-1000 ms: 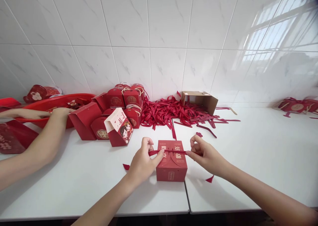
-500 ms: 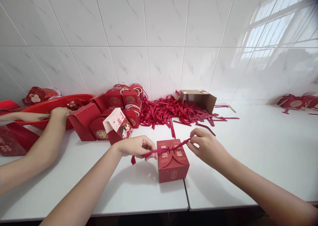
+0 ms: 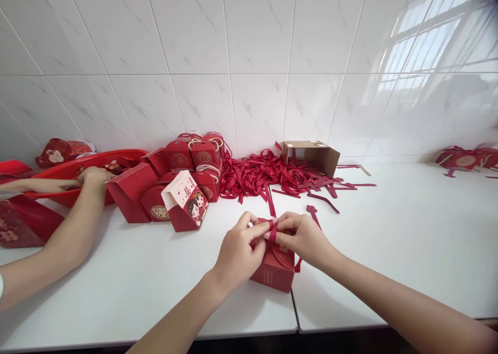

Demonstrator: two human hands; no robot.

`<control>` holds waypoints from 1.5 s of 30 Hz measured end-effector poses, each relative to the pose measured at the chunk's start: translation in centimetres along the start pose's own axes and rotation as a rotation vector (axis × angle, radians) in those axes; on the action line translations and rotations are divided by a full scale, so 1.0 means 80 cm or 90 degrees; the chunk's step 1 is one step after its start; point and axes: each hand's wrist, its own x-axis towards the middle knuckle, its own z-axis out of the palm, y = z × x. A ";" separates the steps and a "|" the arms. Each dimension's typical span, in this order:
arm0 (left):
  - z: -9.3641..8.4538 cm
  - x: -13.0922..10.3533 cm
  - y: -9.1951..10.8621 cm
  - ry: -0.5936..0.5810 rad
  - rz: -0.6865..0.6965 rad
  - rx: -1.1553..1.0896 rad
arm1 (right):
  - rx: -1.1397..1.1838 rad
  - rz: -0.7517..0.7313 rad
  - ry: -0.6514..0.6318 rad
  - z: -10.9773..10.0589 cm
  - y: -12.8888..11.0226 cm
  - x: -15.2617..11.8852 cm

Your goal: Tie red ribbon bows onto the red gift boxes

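Observation:
A red gift box [image 3: 274, 273] with gold lettering stands on the white table before me, across the seam between two tabletops. Dark red ribbon [image 3: 273, 235] runs over the middle of its top. My left hand [image 3: 241, 248] comes in from the left, its fingers closed on the ribbon above the lid. From the other side my right hand [image 3: 305, 235] pinches the ribbon too, and the fingertips of both hands meet there. The fingers hide most of the knot and part of the lid. One ribbon tail hangs by the box's right side.
A heap of red ribbons [image 3: 252, 175] spills from an open cardboard box [image 3: 330, 162] by the tiled wall. Several red gift boxes [image 3: 130, 193] are grouped left of it. Farther left, another person's hands [image 3: 95, 177] reach into a red basin [image 3: 58, 168]. More red boxes [image 3: 462, 159] lie far right.
My hands have come together over the box from holding the ribbon ends pulled apart. The ribbon is now gathered between my fingertips, and the box has turned slightly.

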 end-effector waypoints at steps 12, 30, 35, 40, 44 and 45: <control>-0.017 0.005 -0.012 -0.089 0.153 0.023 | 0.022 0.035 -0.241 -0.025 0.004 0.027; -0.058 0.032 -0.032 -0.171 0.011 -0.042 | -0.344 -0.039 -0.142 -0.041 -0.018 0.011; -0.065 0.037 -0.037 -0.223 -0.052 -0.143 | -0.365 -0.125 -0.129 -0.051 -0.003 0.003; -0.047 0.042 -0.035 -0.261 -0.148 -0.387 | -0.460 -0.184 -0.029 -0.048 0.006 -0.004; -0.046 0.037 -0.042 -0.241 -0.165 -0.299 | -0.535 -0.186 0.002 -0.047 0.008 -0.011; -0.047 0.035 -0.044 -0.234 -0.155 -0.257 | -0.539 -0.181 -0.003 -0.047 0.008 -0.013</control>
